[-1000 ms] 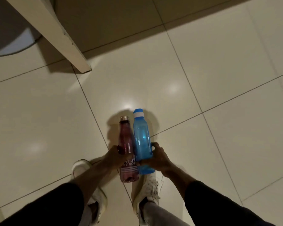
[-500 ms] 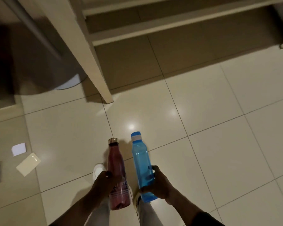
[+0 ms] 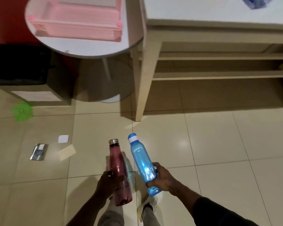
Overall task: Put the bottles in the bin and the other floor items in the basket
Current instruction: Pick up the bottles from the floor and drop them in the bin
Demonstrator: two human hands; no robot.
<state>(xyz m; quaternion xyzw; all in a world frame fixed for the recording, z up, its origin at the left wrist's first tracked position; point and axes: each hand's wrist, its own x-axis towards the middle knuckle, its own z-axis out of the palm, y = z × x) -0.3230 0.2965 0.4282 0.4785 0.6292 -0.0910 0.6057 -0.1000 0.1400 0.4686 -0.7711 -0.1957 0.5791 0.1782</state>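
My left hand (image 3: pixel 107 181) grips a dark pink metal bottle (image 3: pixel 118 170) with a silver cap, held above the floor. My right hand (image 3: pixel 162 177) holds a blue plastic bottle (image 3: pixel 142 165) with a white band under its cap. Both bottles point away from me, side by side and apart. A black bin (image 3: pixel 21 66) stands at the far left against a red wall. A pink basket (image 3: pixel 75 20) sits on a round white table (image 3: pixel 91 48). On the floor to the left lie a green item (image 3: pixel 22 110), a white card (image 3: pixel 63 138), a beige card (image 3: pixel 67 152) and a silvery packet (image 3: pixel 38 151).
A beige wooden table (image 3: pixel 211 13) with a lower shelf stands at the right; its leg (image 3: pixel 142 88) reaches the floor just ahead of the bottles. The round table's disc base (image 3: pixel 108 84) rests on the tiles. My shoes (image 3: pixel 149 204) are below the bottles.
The view has risen: the bottles were lifted off the floor and held higher. The bin, pink basket, round table and scattered floor items have come into sight.
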